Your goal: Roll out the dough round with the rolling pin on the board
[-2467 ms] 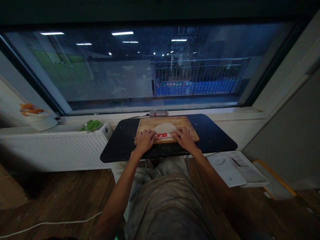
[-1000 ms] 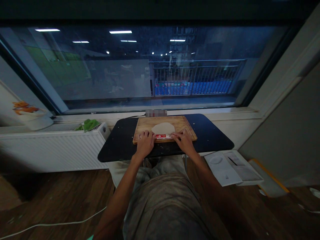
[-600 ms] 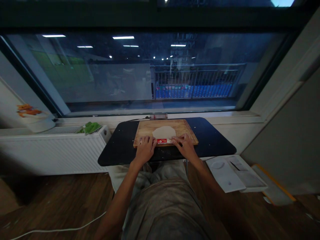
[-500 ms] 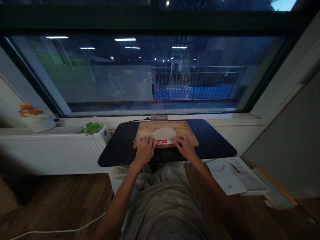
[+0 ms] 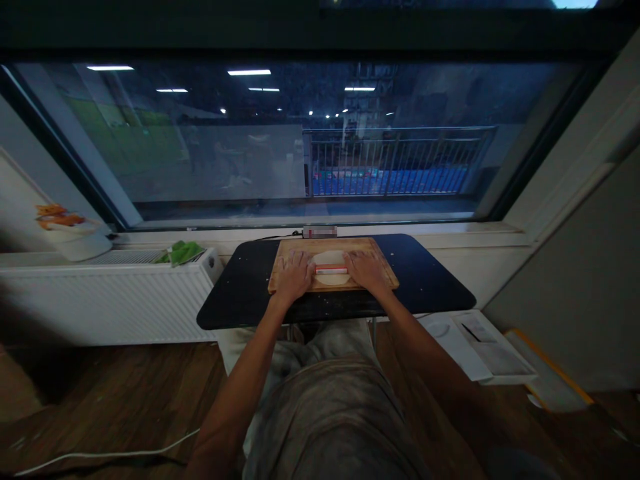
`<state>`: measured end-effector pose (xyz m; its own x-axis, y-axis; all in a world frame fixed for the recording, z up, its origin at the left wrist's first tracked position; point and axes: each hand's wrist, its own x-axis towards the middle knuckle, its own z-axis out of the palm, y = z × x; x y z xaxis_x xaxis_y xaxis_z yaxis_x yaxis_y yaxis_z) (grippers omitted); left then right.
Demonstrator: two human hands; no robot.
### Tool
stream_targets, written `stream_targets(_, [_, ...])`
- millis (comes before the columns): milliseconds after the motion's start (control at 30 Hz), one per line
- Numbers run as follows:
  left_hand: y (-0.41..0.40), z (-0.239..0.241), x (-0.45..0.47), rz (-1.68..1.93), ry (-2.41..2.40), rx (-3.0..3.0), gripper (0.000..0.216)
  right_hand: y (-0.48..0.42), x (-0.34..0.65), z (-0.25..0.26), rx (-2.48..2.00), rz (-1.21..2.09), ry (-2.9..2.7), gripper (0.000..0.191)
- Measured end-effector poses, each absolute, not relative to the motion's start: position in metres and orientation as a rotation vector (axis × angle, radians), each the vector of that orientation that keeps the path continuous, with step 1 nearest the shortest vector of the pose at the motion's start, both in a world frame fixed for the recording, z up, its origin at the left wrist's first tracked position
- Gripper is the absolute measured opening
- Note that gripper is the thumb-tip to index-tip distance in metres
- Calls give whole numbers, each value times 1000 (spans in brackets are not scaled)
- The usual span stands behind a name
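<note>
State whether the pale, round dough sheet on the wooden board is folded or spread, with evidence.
Spread: the dough sheet shows flat on both sides of the red-and-white cylinder lying across it, with no visible fold.

Readable text — none at all.

Before you, pale, flattened round dough spread on wooden board; slim red-and-white roller lying left to right across dough's middle, ends hidden from view.
</note>
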<state>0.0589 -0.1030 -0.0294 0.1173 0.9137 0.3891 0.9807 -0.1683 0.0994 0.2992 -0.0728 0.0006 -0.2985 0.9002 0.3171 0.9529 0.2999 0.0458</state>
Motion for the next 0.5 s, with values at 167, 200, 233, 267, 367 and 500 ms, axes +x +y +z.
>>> stream_targets(167, [-92, -25, 54, -533, -1847, -2248, 56, -49, 298, 8, -1690, -395, -2478, 55])
stream_targets(200, [-90, -24, 53, -537, -1840, -2257, 56, -44, 298, 8, -1691, -404, -2480, 54])
stream_targets(233, [-88, -23, 52, -543, -1835, -2268, 55, -39, 297, 9, -1697, -411, -2473, 54])
stream_targets(267, [-86, -23, 52, -548, -1831, -2280, 54, -35, 297, 9, -1700, -416, -2467, 53])
stream_targets(367, [-82, -22, 50, -549, -1839, -2310, 49, -23, 297, 9, -1667, -421, -2490, 51])
stream_targets(500, [-81, -19, 49, -520, -1867, -2320, 45, -15, 299, 8, -1612, -363, -2533, 51])
